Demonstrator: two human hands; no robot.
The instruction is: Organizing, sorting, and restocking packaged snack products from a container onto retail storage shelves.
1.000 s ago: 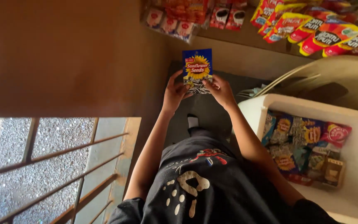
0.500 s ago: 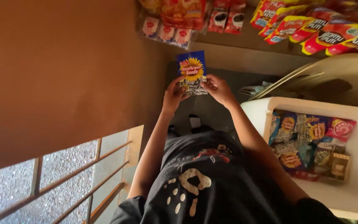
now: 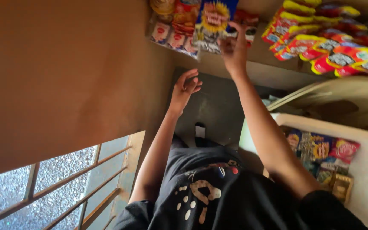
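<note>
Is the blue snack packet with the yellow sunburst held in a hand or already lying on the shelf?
Held: the right hand grips the blue snack packet with the yellow sunburst up at the shelf; the left hand hangs open below.

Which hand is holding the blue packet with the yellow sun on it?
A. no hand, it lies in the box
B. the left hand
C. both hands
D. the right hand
D: the right hand grips the blue packet up at the shelf, while the left hand hangs open and empty below it.
</note>
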